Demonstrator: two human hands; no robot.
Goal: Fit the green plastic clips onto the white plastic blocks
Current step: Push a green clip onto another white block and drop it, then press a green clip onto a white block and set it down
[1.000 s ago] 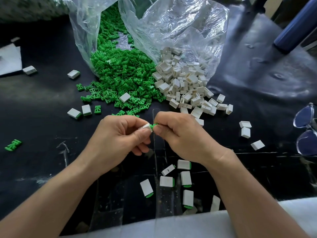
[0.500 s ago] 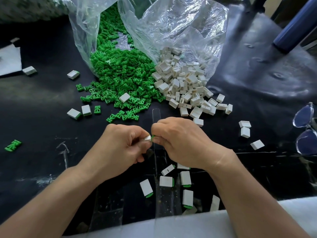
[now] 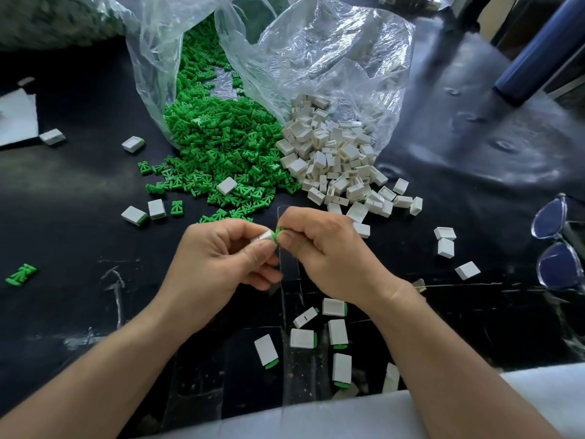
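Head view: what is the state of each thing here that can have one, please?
left hand, pinches the white block.
right hand, pinches the green clip.
white block, held, clip at its end.
green clip, partly showing between the hands.
bag of green clips, open, clips spilled out.
bag of white blocks, open, blocks spilled out.
finished blocks, lying flat, clips fitted.
eyeglasses, lying on the table.

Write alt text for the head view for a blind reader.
The left hand pinches a white block while the right hand holds a green clip against its end, above a black table. Beyond, clear bags spill piles of green clips and white blocks.
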